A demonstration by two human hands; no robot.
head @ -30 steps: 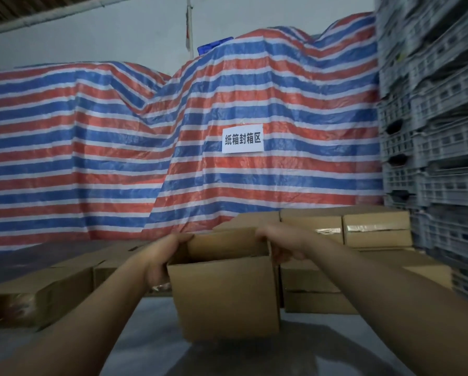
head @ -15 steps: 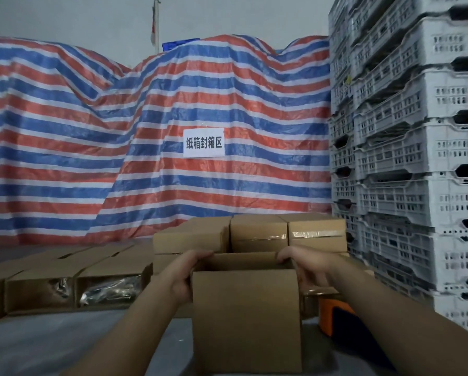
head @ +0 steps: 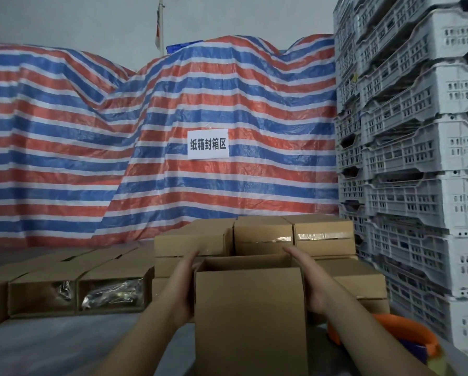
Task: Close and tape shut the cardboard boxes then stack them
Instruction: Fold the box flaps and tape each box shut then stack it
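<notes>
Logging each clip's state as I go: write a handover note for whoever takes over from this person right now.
Left hand: flat against the left side of the open box, fingers straight.
Right hand: flat against its right side, so the box is held between both palms.
The open box's top is not closed and no tape shows on it.
Taped boxes are stacked just behind it; two open-ended boxes with bagged contents lie to the left.
An orange tape dispenser sits lower right, touched by neither hand.
Left to do: fold the flaps, tape, stack, then the remaining open boxes.
</notes>
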